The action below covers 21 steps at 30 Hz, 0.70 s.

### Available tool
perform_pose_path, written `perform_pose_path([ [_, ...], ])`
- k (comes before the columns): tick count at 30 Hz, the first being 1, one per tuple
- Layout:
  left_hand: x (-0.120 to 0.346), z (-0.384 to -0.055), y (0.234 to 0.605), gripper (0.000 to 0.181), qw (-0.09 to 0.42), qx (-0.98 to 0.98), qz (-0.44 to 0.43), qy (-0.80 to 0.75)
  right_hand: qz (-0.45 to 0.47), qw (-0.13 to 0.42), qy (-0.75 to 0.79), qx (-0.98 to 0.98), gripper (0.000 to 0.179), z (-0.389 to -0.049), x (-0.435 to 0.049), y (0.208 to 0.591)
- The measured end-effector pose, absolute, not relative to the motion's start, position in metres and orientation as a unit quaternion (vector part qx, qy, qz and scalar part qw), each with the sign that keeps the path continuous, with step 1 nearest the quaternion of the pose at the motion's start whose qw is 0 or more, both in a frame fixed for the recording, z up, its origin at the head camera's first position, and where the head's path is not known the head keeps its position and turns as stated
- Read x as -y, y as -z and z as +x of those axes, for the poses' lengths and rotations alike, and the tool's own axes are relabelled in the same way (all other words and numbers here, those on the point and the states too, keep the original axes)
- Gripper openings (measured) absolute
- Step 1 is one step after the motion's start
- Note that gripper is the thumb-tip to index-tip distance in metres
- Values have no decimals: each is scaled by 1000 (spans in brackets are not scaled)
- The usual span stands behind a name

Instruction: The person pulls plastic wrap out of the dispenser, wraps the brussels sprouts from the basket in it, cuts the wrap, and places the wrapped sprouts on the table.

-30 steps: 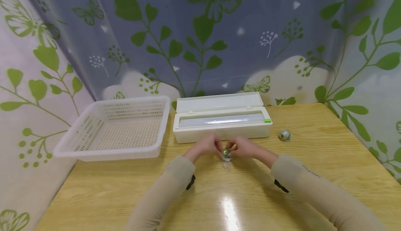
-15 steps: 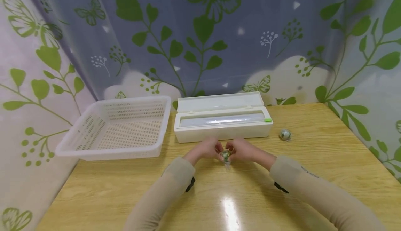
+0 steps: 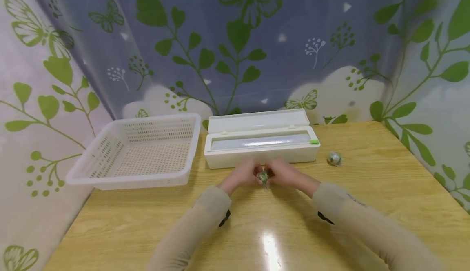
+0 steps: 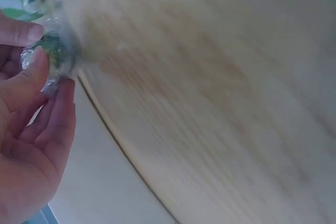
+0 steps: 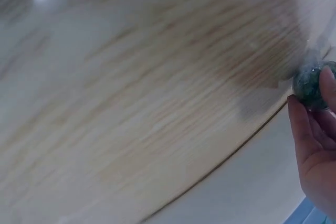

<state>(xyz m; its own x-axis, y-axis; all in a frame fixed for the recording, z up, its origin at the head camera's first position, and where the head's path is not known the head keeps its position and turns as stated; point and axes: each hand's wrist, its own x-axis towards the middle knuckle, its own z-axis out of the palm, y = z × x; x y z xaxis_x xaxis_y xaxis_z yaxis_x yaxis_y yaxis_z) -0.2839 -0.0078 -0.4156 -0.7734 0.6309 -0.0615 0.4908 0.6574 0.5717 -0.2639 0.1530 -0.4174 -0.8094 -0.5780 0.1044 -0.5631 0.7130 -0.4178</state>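
Note:
A small round green thing wrapped in clear cling film [image 3: 263, 176] is held between both hands, just in front of the white box. My left hand [image 3: 246, 173] pinches it from the left with thumb and fingers. From the other side, my right hand [image 3: 282, 174] grips it with thumb and fingertips. In the left wrist view the green bundle [image 4: 56, 51] shows crinkled, shiny film, with the left thumb pressed on it. The right wrist view shows the bundle [image 5: 308, 85] at its right edge, partly cut off. What lies inside the film is hard to tell.
Behind the hands stands a white cling film box [image 3: 262, 155], lid raised, a film roll [image 3: 260, 141] inside. A white plastic basket [image 3: 128, 180] stands at the left. Another film-wrapped ball [image 3: 334, 158] lies right of the box on the wooden table [image 3: 176, 222].
Both hands have drawn closer together around the green bundle. The loose film tail hanging from its near side looks shorter. Box, basket and the other wrapped ball stay in place.

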Motion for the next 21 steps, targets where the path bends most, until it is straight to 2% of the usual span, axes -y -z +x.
perform_pose_path([
  [5,7,-281,415,22,120,-912,309,-241,-337,59,274,-899,8,-265,-157,413],
  [10,6,-278,416,26,114,-912,335,-209,-325,89,297,-894,9,-268,-157,413],
  [16,13,-278,416,18,156,-885,346,-271,-274,108,266,-918,24,-267,-155,416],
  [21,19,-280,415,8,188,-866,331,-323,-281,106,252,-920,21,-262,-153,417],
])
